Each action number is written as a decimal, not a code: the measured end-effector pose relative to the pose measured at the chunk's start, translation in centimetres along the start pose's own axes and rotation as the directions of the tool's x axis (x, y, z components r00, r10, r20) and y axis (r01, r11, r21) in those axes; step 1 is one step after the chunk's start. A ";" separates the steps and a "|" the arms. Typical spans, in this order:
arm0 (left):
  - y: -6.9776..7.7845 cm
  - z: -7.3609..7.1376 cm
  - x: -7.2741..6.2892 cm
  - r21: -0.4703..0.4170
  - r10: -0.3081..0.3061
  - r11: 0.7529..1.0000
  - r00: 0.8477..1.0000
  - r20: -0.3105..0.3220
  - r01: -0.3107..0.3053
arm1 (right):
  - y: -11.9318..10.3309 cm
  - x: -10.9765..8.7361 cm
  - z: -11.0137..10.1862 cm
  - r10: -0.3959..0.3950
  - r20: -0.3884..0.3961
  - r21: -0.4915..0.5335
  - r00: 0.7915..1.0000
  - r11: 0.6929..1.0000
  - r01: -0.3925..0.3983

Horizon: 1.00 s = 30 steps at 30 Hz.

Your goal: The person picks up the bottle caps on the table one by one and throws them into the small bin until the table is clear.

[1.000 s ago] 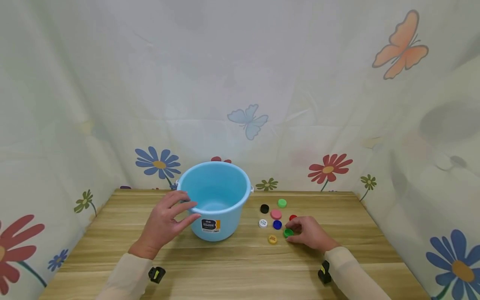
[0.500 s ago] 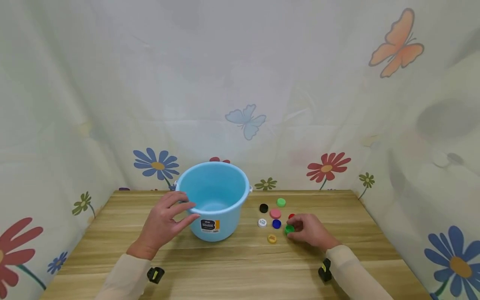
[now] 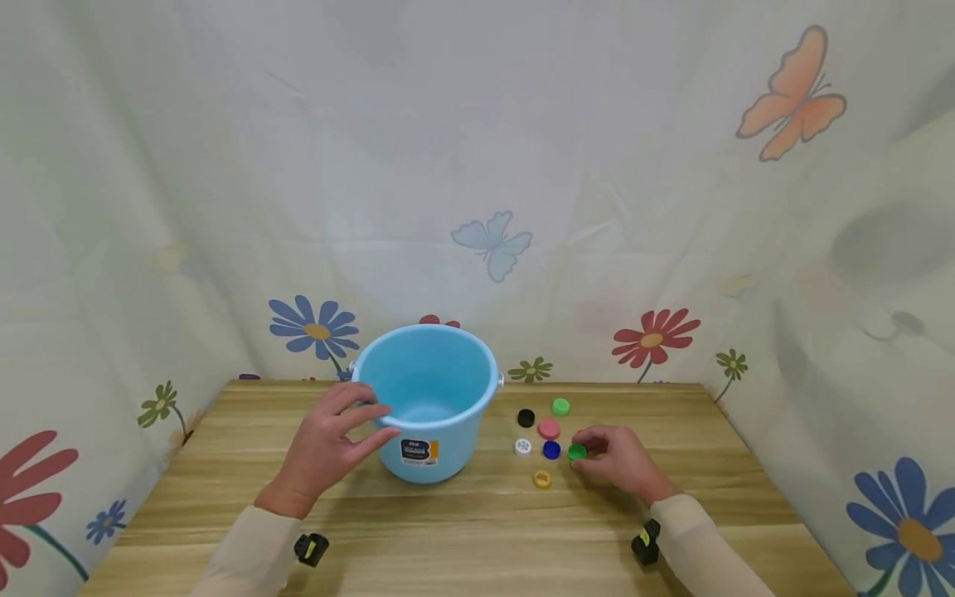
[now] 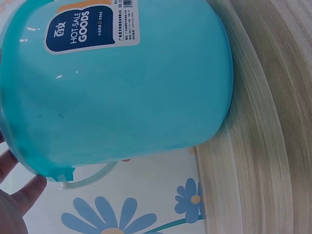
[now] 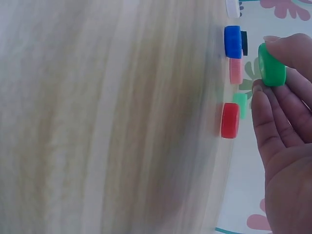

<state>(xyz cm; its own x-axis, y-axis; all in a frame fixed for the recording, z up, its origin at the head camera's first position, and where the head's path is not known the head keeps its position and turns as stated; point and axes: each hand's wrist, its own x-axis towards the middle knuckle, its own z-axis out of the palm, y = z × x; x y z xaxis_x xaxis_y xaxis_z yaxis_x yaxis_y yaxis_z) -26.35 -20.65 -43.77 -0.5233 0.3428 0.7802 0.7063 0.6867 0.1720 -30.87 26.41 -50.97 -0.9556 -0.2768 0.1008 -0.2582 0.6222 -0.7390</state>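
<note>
A light blue plastic bucket (image 3: 429, 452) stands upright on the wooden table, its label facing the front. My left hand (image 3: 328, 444) grips its rim at the front left; in the left wrist view, fingertips touch the rim close to the handle joint. Between thumb and fingers my right hand (image 3: 619, 460) pinches a green bottle cap (image 5: 274, 68), lifted slightly off the table. Around it lie a blue cap (image 3: 551, 449), a yellow cap (image 3: 542, 479), a white cap (image 3: 522, 447) and a pink cap (image 3: 549, 429). A red cap (image 5: 230, 120) is mostly hidden behind the right hand in the head view.
Farther back on the table (image 3: 462, 539) lie a black cap (image 3: 525, 418) and a light green cap (image 3: 560, 407). A flowered curtain (image 3: 477, 149) hangs behind the table and along both sides. The bucket stands left of the caps.
My right hand has taken the green cap between its fingers and raised it a little off the table. The left hand stays at the bucket's rim.
</note>
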 end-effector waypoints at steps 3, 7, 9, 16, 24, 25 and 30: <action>-0.1 0.0 0.0 -0.002 -0.004 1.000 1.000 0.002 0.004 | -0.2 -0.1 0.0 0.008 -0.014 0.010 1.000 1.000 -0.008; -0.1 0.1 0.0 0.002 -0.002 1.000 1.000 -0.001 0.002 | -0.4 -0.1 0.0 0.007 -0.046 0.018 0.999 1.000 -0.007; -0.1 0.1 0.0 0.003 -0.002 1.000 1.000 -0.002 0.002 | -0.5 -0.1 0.1 0.003 -0.061 0.028 0.998 1.000 -0.002; 0.2 -0.2 0.2 -0.005 -0.004 1.000 1.000 0.005 0.004 | -0.8 0.0 0.1 -0.010 -0.089 0.063 0.996 0.998 0.016; 0.1 -0.2 0.2 -0.008 0.000 1.000 1.000 0.006 0.000 | -1.5 0.2 -0.1 -0.033 -0.099 0.075 0.995 0.996 0.040; 0.1 -0.2 0.2 -0.007 0.001 1.000 1.000 0.006 -0.001 | -1.7 0.2 -0.1 -0.035 -0.101 0.076 0.994 0.996 0.043; -0.1 0.1 0.2 0.002 0.004 1.000 1.000 -0.001 -0.004 | -2.4 0.5 -0.3 -0.029 -0.111 0.092 0.993 0.995 0.040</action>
<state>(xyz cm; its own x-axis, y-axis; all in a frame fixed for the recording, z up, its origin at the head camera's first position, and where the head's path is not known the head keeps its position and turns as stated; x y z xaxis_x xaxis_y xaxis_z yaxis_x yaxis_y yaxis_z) -26.52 -20.59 -43.65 -0.5201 0.3448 0.7814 0.7076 0.6863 0.1681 -30.78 24.94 -48.93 -0.9574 -0.2122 0.1956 -0.2818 0.5409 -0.7925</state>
